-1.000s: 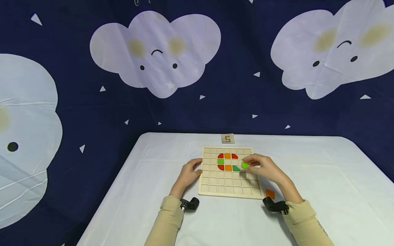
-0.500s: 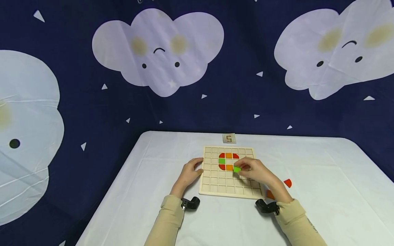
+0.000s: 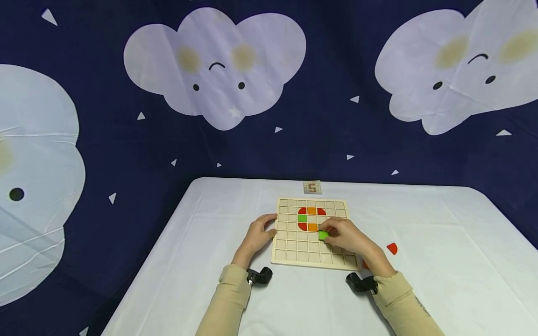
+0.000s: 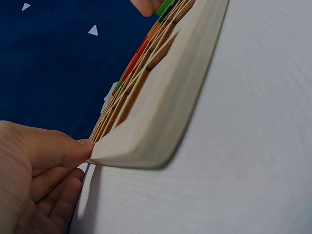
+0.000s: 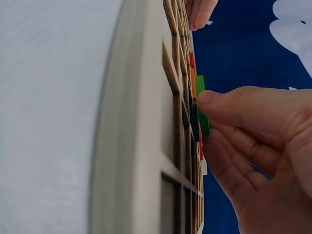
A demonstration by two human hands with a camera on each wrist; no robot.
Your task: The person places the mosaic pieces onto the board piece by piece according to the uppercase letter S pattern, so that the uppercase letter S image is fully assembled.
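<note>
My right hand (image 3: 344, 233) pinches a light green square tile (image 3: 323, 235) between thumb and fingers, close over the wooden grid board (image 3: 296, 255). In the right wrist view the green tile (image 5: 200, 84) is held on edge by the thumb and fingertips, and a dark green tile (image 5: 195, 117) shows just behind it on the board. Red, orange and green tiles (image 3: 302, 218) sit in the grid as a curved shape. At the board's left edge rests my left hand (image 3: 256, 237), thumb and fingers spread and touching the rim; the thumb (image 4: 63, 148) meets the edge in the left wrist view.
Beyond the board lies a small pattern card (image 3: 312, 187) with an S-like figure. On the white table (image 3: 454, 261), a red quarter-round tile (image 3: 392, 248) lies right of the board. An orange tile (image 3: 365, 265) is mostly hidden by my right wrist.
My right hand has moved left and nearer with the green tile, from right of the pattern to just below its right end. The red loose tile has come into view; the left hand stays put.
</note>
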